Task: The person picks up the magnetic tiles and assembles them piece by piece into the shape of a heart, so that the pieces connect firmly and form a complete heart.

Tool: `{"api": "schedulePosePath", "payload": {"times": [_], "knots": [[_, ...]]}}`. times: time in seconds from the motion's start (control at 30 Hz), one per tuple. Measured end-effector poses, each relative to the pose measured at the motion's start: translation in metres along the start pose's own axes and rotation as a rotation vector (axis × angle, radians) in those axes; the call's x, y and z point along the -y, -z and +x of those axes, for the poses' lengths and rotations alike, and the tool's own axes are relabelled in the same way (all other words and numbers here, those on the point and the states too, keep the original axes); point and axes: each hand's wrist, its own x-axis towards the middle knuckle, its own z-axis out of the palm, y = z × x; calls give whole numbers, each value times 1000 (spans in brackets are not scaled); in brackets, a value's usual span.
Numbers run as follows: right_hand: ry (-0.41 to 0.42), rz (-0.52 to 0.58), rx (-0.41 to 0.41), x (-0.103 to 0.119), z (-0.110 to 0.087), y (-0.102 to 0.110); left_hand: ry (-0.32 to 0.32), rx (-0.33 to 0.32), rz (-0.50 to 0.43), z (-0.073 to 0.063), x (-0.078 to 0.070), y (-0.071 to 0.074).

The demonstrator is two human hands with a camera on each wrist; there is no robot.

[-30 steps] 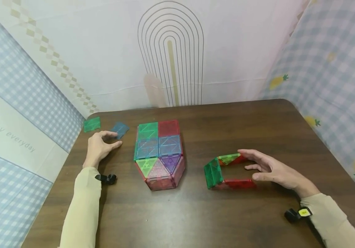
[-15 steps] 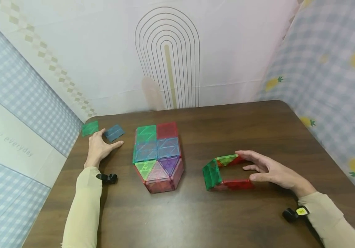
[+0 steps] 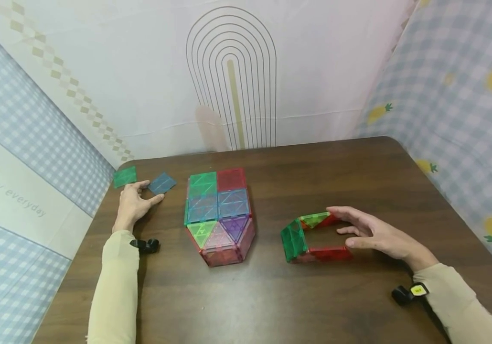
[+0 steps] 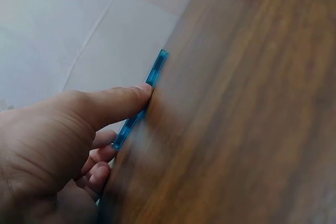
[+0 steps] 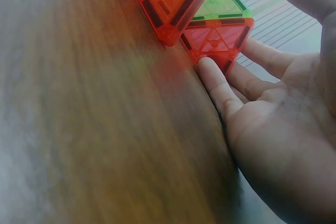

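Note:
A blue square magnetic tile [image 3: 162, 183] lies at the table's far left. My left hand [image 3: 132, 205] holds it by its edges, thumb on the near side and fingertips at its left corner; in the left wrist view the thumb presses on the tile's edge [image 4: 158, 67]. On the right stands a small open frame of tiles: a green end [image 3: 294, 240], a red front side [image 3: 332, 253] and a light-green triangle [image 3: 315, 220] with red ones behind. My right hand [image 3: 379, 236] reaches around its open end, fingers loosely spread; a fingertip meets a red triangle [image 5: 218, 38] in the right wrist view.
A boxy build of joined tiles [image 3: 219, 212], green, red, blue, purple and pink, stands left of centre between the hands. One loose green tile [image 3: 124, 177] lies by the table's far left corner. Patterned cloth [image 3: 143, 71] hangs behind the brown table [image 3: 272, 306].
My left hand's fingers spread wider, then drew in around the blue tile, which has shifted slightly and turned. My right hand and the red-green frame keep their place.

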Motion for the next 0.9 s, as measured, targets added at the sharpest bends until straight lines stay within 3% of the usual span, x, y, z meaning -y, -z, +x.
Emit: {"api": "schedulePosePath", "payload": {"times": [0.37,0.57,0.73,0.9], "knots": [[-5,-6,-6,-1,0,1,0,-3,27,-1,5,2],[0,-39,-11,-3,-1,3,-40,-39,-77,-1,1,12],[-2,-35,-7,-3,-1,3,-116,-107,-164,-8,-32,34],[0,-29,9,-4,-2,3,-290,-233,-228,-26,-93,47]]}}
